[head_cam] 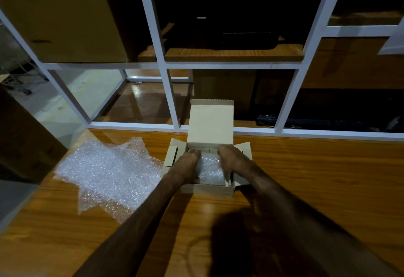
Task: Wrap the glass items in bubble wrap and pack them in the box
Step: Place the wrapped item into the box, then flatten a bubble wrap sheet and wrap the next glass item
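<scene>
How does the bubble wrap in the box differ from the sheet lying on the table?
The bubble-wrapped bundle sits inside the open cardboard box, compact, between both hands. The loose clear bubble-wrap sheet lies spread and crumpled on the wooden table, untouched and much larger. Both are the same clear material.

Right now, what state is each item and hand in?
Box: open, lid flap upright, side flaps spread.
Wrapped bundle: inside the box, covered in bubble wrap.
Loose bubble wrap: crumpled on the table, left of the box.
Left hand: pressing on the bundle.
Right hand: pressing on the bundle.
</scene>
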Motion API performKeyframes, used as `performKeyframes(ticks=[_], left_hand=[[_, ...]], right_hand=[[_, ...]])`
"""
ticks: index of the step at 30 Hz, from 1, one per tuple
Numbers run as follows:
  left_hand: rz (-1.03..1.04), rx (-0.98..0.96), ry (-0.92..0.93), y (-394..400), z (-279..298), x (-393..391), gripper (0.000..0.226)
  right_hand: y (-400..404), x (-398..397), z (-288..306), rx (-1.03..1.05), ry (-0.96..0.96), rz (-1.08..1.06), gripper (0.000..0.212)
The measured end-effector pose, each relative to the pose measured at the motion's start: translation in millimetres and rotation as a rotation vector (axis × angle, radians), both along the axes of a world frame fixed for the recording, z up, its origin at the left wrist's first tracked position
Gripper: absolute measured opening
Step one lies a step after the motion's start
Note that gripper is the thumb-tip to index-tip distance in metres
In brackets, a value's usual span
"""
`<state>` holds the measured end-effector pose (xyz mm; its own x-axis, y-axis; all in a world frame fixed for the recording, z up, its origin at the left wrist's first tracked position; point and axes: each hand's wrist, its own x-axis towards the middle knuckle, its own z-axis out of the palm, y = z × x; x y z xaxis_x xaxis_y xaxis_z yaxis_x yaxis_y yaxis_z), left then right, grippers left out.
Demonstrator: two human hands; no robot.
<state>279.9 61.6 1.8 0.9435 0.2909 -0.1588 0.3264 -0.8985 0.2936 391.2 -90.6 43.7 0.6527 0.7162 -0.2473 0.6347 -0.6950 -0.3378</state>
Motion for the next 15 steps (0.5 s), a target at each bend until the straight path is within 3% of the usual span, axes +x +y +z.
performKeyframes(ticks=[3, 6, 9, 12, 15], left_hand=[[-0.036, 0.026, -0.007, -1, 11, -3, 0.066], [0.041, -0.103, -0.211, 5, 14, -21, 0.041], [0.040, -0.234, -0.407, 2, 28, -53, 0.035], [0.260, -0.449, -0.587, -5, 35, -93, 0.030], [0.395, -0.376, -0.730, 1, 19, -140, 0.020]], right_hand=[[-8, 5, 2, 0.091, -0.022, -0.022, 0.040], [-18, 6, 1, 0.256, 0.012, -0.106, 0.037], [-30, -6, -1, 0.470, 0.099, -0.223, 0.031], [-38, -27, -6, 0.638, 0.144, -0.348, 0.025], [-29, -58, -8, 0.698, 0.202, -0.392, 0.018]])
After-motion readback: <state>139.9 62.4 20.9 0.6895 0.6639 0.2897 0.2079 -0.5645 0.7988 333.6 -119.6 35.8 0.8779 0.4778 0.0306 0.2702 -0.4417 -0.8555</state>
